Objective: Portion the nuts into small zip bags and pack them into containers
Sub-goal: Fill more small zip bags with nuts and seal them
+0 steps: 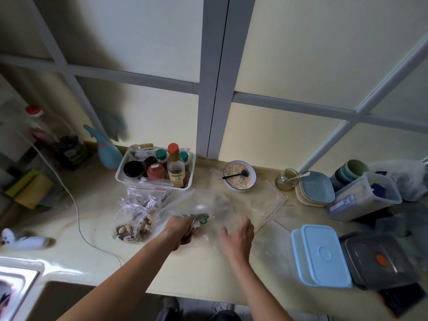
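While gripping the large clear plastic nut bag in the left hand, just right of the filled small zip bags, risks spilling nuts. Right hand open, fingers relaxed, holding nothing; could slip on crinkly film.

Soft daylight filters through the frosted window panes, leaving the pale worktop evenly but dimly lit, with a broad dark shadow across the upper left panes. The wide-angle lens bends the window frame and stretches the corners. Motion blur smears the clear plastic bag at centre, and the right-edge containers look soft. Glare whitens the sink rim.
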Demonstrator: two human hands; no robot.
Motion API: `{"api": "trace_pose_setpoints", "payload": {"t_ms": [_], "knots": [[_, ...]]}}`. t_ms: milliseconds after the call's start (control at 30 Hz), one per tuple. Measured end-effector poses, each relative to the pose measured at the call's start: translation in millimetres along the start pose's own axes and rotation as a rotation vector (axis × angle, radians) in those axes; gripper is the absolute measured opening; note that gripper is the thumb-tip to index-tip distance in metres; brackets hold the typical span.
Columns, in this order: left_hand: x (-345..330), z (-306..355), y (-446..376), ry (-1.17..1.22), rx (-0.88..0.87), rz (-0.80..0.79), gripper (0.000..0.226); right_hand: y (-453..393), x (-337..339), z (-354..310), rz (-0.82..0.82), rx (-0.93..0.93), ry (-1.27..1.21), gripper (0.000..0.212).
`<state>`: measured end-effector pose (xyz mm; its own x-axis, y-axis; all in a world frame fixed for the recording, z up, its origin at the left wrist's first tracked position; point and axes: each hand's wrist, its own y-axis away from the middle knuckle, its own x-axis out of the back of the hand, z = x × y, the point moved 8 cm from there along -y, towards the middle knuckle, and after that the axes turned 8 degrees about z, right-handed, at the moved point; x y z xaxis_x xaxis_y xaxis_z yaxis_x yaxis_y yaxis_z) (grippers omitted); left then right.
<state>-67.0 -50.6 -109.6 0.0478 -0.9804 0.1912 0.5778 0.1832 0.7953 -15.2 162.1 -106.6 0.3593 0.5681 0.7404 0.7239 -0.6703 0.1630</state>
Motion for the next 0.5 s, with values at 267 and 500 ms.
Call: {"api": "trace_pose_setpoints", "payload": {"t_ms": [267,500], "knots": [[1.1,14.4,-7.5,-0.497,-0.312,0.025,0.032,-36.8,4.5,-5.8,-0.249,-0.034,-0.18,0.021],[-4.2,42.4,-2.8,-0.886,-0.508,0.051,0.025,-54.6,5.3,-29.1,-0.377,-0.01,-0.505,0.029]]}}
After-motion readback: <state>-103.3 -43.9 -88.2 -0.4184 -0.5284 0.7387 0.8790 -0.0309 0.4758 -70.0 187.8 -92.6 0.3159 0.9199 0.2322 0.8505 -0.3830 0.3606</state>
